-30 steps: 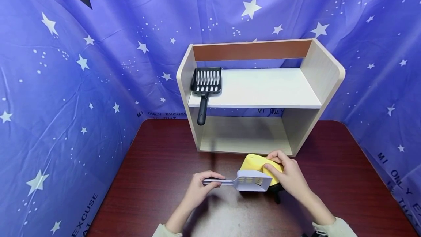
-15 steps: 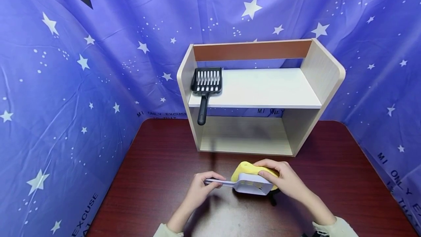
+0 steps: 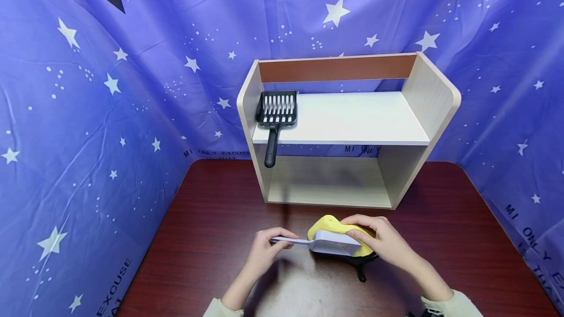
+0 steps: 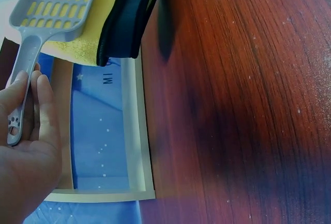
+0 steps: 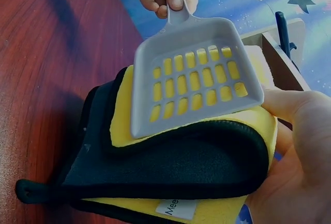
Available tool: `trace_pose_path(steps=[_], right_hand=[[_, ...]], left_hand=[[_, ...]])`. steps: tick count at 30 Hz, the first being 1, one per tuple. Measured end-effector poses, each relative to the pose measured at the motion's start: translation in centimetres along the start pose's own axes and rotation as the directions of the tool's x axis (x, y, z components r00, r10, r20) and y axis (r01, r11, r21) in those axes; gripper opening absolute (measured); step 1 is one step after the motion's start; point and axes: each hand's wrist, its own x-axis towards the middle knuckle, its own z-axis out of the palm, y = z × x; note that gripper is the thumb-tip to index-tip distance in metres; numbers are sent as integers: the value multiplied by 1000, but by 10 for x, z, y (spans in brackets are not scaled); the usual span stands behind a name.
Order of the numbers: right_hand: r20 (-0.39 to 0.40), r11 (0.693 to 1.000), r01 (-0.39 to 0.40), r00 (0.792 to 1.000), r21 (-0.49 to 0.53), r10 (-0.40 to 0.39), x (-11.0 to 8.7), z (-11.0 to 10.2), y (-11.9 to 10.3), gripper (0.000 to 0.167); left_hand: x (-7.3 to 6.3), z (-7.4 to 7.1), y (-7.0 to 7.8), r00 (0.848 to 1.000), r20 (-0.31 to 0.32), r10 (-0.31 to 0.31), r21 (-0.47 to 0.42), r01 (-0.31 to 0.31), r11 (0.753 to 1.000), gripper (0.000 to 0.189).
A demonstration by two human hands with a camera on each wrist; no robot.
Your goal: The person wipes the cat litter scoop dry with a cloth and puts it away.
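In the head view my left hand (image 3: 263,251) pinches the thin handle of a pale grey slotted litter scoop (image 3: 332,242) between thumb and fingers. The left wrist view shows this handle, with its paw-print end, in the left hand (image 4: 33,131). My right hand (image 3: 384,239) grips a folded cleaning cloth (image 3: 325,222), yellow on one face and dark with black edging on the other. It lies behind the scoop's pan, and yellow shows through the slots in the right wrist view. There, a hanging loop (image 5: 32,191) and a white label (image 5: 177,208) show on the cloth.
Behind the hands, a two-level wooden shelf (image 3: 348,133) stands on the dark red table (image 3: 211,219). A black slotted scoop (image 3: 276,109) lies at the left of its upper board, handle jutting over the front edge. A blue star-printed curtain (image 3: 145,87) surrounds the table.
My right hand and the cloth have shifted left and slightly nearer, wrapping closer around the scoop's pan. The scoop has tilted, so its slots show less in the head view.
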Motion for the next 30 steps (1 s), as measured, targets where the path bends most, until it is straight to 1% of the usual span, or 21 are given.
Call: trace_pose_path(steps=[6,14,18,24,30], right_hand=[[-16,1000,-9,1000,-5,9,0,-2,-1,26],[-64,1000,15,998,-24,-16,-3,-6,1,24],[-77,1000,24,997,-20,-25,-4,-7,3,26],[-91,999,7,996,-35,-10,-6,-9,5,25],[-107,999,-6,994,-45,1,-9,-12,6,27]], left_hand=[[0,-1,-1,1000,-16,0,-9,0,1000,13],[0,-5,0,999,-55,-4,-12,3,1000,13],[0,-7,-1,997,-72,-6,-8,6,1000,13],[1,-8,-3,994,-109,-8,3,9,1000,12],[1,-10,-2,985,-164,-50,-2,50,999,12]])
